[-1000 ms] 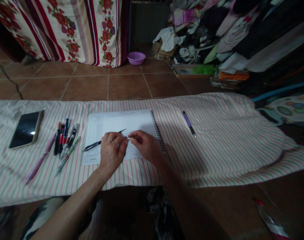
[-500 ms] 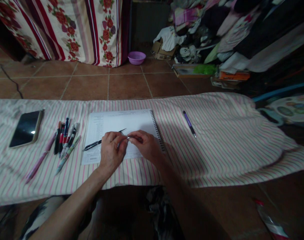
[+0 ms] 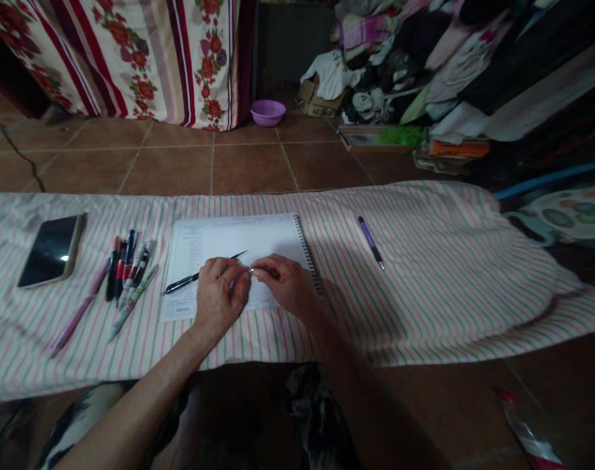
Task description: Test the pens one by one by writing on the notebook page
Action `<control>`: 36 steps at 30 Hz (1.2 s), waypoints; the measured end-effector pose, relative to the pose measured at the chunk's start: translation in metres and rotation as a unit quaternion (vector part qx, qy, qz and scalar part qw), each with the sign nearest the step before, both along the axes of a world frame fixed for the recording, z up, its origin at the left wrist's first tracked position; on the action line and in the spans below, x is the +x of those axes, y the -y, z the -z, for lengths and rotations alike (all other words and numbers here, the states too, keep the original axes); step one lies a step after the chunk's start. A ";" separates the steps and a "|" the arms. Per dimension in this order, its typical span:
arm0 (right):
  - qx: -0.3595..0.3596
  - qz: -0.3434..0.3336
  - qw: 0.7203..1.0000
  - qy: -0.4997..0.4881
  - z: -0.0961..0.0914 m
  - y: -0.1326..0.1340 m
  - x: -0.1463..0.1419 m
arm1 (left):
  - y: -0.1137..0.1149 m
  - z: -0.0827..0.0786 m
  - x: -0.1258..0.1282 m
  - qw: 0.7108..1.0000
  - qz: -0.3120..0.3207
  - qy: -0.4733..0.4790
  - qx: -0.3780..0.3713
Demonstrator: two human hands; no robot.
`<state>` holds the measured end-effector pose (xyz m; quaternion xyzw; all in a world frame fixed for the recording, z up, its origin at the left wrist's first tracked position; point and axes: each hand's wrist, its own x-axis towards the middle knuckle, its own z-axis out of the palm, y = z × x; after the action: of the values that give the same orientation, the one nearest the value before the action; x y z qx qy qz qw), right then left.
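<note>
My left hand (image 3: 221, 289) and my right hand (image 3: 284, 282) meet over a white spiral notebook (image 3: 258, 232). Both are closed, fingertips pinching a tiny shiny piece (image 3: 251, 269) between them; its kind is too small to make out. Under my left hand lies a black pen (image 3: 180, 285) on the page, partly covered by the fingers, with a thin dark tip (image 3: 239, 254) showing beyond them. To the right of the notebook, apart from both hands, rests a purple and black pen (image 3: 370, 241).
A striped cloth (image 3: 439, 274) covers the low surface. Several pens and markers (image 3: 128, 271) lie left of the notebook, beside a pink pen-like stick (image 3: 79, 310) and a phone (image 3: 50, 251). A purple basin (image 3: 268, 114) stands on the tiled floor beyond, near piled clothes (image 3: 376, 39).
</note>
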<state>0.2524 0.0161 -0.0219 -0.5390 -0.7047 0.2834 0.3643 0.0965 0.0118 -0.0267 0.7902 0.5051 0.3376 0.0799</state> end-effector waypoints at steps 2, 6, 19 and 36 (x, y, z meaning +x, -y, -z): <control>-0.011 0.004 1.000 -0.022 0.002 0.000 0.000 | 0.000 0.000 0.000 1.000 0.000 0.002 0.001; -0.032 0.014 0.999 -0.036 0.003 -0.001 -0.001 | -0.001 0.001 0.000 1.000 -0.002 0.005 0.003; 0.000 0.051 0.999 -0.013 0.000 -0.001 0.008 | -0.002 -0.009 -0.009 0.998 -0.052 0.014 0.023; 0.042 0.122 0.972 0.196 -0.009 0.001 0.015 | -0.001 -0.011 -0.017 0.998 -0.054 0.027 0.021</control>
<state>0.2672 0.0149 -0.0133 -0.6502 -0.7026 0.0959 0.2728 0.0793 0.0126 -0.0155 0.7543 0.5371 0.3731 0.0582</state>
